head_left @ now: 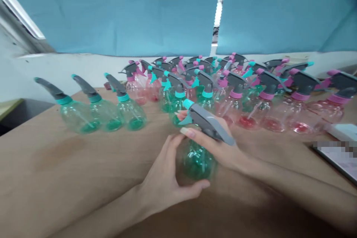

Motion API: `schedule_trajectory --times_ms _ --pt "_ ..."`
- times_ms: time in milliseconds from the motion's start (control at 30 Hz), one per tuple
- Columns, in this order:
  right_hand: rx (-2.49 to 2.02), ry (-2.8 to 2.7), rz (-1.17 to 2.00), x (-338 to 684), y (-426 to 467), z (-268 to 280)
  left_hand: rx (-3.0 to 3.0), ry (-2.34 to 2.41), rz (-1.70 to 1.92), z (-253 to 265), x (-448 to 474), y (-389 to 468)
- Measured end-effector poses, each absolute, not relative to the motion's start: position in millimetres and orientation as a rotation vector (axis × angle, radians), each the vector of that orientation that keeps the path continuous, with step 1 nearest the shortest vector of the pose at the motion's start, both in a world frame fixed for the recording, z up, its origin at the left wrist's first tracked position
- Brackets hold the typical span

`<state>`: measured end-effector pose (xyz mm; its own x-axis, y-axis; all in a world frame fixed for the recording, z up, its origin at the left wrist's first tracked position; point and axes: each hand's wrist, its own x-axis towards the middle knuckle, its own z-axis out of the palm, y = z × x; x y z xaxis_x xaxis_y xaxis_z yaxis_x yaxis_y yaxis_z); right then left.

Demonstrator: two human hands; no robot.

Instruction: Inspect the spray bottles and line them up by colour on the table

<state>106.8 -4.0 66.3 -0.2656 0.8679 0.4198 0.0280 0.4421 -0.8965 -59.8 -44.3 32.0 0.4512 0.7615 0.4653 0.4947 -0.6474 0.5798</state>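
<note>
A clear green spray bottle [198,161] with a grey and turquoise trigger head is in front of me, its nozzle pointing up and to the left. My right hand [214,143] is closed around its neck, just under the grey head, with fingertips showing near the turquoise trigger. Curved about the bottle's left side and underside is my left hand [164,176], thumb across the near side at the bottom. Its fingertips pass behind the bottle and are partly hidden. Just beyond my hands stands another green spray bottle [180,102].
Three green spray bottles [132,113] stand in a row at the left of the wooden table [83,167]. Several pink spray bottles [269,113] and green ones crowd the back and right. A dark-edged flat object [338,160] lies at the right edge. Behind hangs a blue curtain [134,11].
</note>
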Motion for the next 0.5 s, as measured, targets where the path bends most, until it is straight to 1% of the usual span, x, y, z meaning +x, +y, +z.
schedule_trajectory --times_ms 133,267,433,500 --pt "-0.622 -1.691 1.012 51.4 6.4 63.3 2.363 1.259 1.15 39.4 -93.1 -48.3" --pt "-0.572 -1.759 0.992 8.6 19.4 65.6 2.265 1.436 1.15 35.6 -126.7 -45.4" --pt "-0.6 -1.958 0.779 -1.0 31.4 74.2 2.215 1.514 1.265 28.4 -152.3 -28.5" --pt "-0.639 -1.994 0.757 2.8 34.4 75.1 2.215 1.492 1.288 28.3 -156.2 -20.0"
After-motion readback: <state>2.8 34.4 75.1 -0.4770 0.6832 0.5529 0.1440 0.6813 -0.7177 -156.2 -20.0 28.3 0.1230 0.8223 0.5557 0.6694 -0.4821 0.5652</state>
